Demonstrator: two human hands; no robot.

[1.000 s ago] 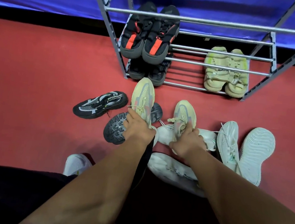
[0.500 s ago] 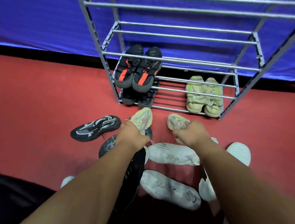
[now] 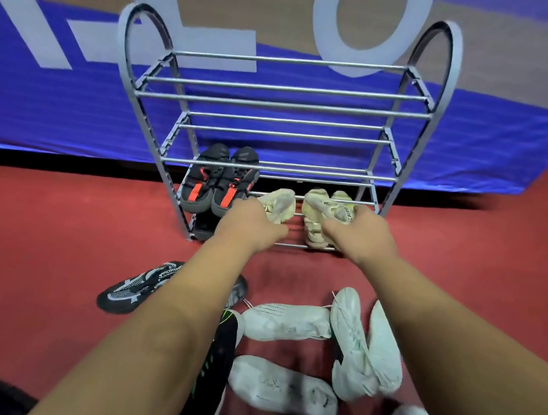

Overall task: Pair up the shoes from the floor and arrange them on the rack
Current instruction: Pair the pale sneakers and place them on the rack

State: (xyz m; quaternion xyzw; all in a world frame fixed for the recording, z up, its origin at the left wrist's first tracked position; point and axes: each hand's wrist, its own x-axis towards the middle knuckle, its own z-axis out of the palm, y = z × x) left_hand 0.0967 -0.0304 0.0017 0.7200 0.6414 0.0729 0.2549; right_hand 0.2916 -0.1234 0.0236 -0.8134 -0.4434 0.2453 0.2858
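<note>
My left hand (image 3: 249, 226) grips one pale yellow sneaker (image 3: 278, 204) and my right hand (image 3: 357, 236) grips its mate (image 3: 320, 209). Both shoes are held at the grey metal rack (image 3: 278, 104), at the front of its second-lowest shelf, right of the black and orange pair (image 3: 216, 186). Pale green sandals (image 3: 313, 238) sit on the bottom shelf, mostly hidden behind my right hand. On the red floor near me lie several white sneakers (image 3: 286, 322) and black ones (image 3: 136, 288).
A dark pair (image 3: 202, 228) sits on the bottom shelf at the left. The two upper shelves hold nothing. A blue banner (image 3: 54, 104) hangs behind the rack. A black shoe with green marks (image 3: 218, 355) lies under my left forearm.
Both hands lifted the pale yellow sneakers off the floor and carried them forward to the rack's lower shelf. The view tilted up, showing the whole rack.
</note>
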